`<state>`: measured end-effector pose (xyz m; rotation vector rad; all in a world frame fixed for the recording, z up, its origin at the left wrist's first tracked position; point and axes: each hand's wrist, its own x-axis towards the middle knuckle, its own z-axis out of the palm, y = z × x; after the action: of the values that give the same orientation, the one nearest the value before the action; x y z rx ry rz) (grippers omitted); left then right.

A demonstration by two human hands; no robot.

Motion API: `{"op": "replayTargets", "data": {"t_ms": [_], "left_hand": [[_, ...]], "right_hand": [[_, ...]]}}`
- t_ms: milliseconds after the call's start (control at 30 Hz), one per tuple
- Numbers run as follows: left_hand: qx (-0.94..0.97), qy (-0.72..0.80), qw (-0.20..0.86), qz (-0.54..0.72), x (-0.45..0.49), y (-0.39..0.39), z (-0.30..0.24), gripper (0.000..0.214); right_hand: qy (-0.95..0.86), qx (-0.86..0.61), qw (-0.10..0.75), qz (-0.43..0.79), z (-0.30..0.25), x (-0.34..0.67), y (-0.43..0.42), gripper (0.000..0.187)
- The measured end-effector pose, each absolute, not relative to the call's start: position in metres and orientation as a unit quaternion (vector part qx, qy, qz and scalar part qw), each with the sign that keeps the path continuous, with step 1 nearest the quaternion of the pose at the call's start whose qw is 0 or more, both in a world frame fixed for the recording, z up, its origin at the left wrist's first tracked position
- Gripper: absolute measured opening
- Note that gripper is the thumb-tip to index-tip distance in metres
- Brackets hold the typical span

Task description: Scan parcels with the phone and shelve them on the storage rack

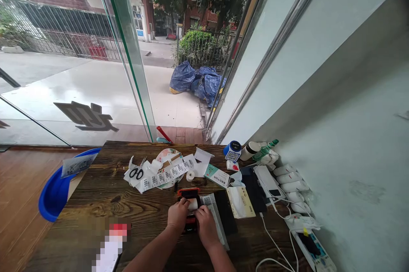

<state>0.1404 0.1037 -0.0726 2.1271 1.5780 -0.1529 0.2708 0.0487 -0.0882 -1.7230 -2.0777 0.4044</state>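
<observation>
Both my hands rest on a small black and red device [189, 195] lying on the dark wooden table [105, 199]. My left hand [177, 216] curls its fingers over the device's left side. My right hand [206, 228] grips the right side, fingers bent around a small white paper roll [192, 204] sitting in the device. The lower part of the device is hidden under my hands. A long printed paper strip [214, 214] lies just right of my right hand.
Behind the device lie black-handled scissors [137, 173], numbered white tickets [162, 175], a white tape roll [190, 175] and a green-white box [217, 175]. A tissue pack [240, 201], white paper rolls [289, 180], cables and a power strip [315, 250] crowd the right. A blue bin [54, 193] stands left.
</observation>
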Motion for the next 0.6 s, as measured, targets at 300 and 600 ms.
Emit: {"op": "replayTargets", "data": {"t_ms": [300, 600], "left_hand": [[0.837, 0.507, 0.203, 0.022, 0.121, 0.111, -0.057, 0.050], [0.882, 0.395, 0.255, 0.027, 0.093, 0.105, -0.063, 0.041]], "right_hand": [[-0.757, -0.608, 0.208, 0.121, -0.097, 0.271, 0.049, 0.009], [-0.738, -0.618, 0.264, 0.062, -0.121, 0.283, 0.044, 0.011]]}}
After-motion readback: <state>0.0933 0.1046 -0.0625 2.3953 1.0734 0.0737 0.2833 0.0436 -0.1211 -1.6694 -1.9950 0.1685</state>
